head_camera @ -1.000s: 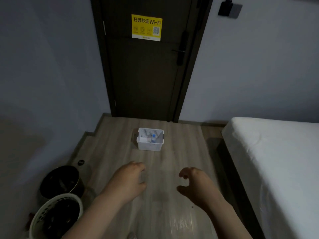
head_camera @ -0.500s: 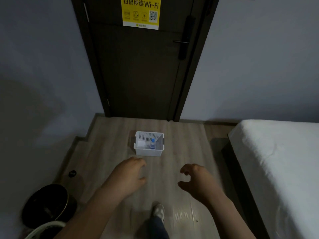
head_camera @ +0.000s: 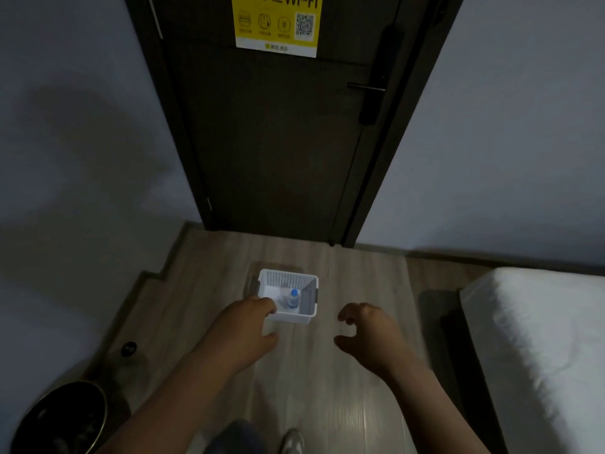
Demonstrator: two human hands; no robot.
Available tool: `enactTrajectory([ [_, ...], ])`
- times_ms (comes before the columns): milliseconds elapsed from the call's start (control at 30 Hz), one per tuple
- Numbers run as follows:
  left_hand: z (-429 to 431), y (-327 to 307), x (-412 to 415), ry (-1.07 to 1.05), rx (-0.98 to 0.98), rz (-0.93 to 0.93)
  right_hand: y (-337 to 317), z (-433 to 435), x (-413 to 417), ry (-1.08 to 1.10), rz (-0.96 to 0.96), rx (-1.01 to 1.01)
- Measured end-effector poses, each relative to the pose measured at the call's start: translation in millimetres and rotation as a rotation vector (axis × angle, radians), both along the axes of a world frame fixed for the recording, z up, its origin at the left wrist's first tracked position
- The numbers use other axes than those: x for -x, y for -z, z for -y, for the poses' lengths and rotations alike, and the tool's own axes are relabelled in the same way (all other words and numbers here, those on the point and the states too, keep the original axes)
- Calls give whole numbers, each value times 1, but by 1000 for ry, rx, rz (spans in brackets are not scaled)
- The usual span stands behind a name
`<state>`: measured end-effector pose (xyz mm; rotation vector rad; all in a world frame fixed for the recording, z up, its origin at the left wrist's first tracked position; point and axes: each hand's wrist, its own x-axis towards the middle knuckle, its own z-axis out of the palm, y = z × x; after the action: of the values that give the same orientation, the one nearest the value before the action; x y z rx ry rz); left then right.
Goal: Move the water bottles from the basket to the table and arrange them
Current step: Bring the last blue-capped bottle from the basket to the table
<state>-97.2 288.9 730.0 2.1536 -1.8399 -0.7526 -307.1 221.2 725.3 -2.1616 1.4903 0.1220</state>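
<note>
A small white perforated basket [head_camera: 288,279] sits on the wooden floor in front of a dark door. Inside it stands a clear water bottle [head_camera: 293,299] with a blue cap; a second, blurred bottle seems to lie beside it. My left hand [head_camera: 240,332] reaches forward with relaxed fingers, its fingertips overlapping the basket's near left corner in the image; contact cannot be told. My right hand [head_camera: 368,335] hovers to the right of the basket, fingers loosely curled, holding nothing. No table is in view.
A white bed [head_camera: 537,339] fills the right side. A dark round bin [head_camera: 62,417] stands at the lower left by the wall. The closed door [head_camera: 278,142] carries a yellow Wi-Fi sign. My shoe [head_camera: 293,442] shows at the bottom edge.
I have walked closer to the basket, which now appears larger and nearer. Both hands have stretched forward toward it. The white laundry basket at the lower left has left view.
</note>
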Motion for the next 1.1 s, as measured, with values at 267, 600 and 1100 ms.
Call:
enactTrajectory([
  [267,82,26,-43,18,-48,-35,21,80,-37,1,-46,-47],
  [600,193,69,-107,77,-139,-24,55,173,-101,19,-76,-83],
  [1100,274,220,-125,42,-269,-29,198,286,-134,-88,-115,-196],
])
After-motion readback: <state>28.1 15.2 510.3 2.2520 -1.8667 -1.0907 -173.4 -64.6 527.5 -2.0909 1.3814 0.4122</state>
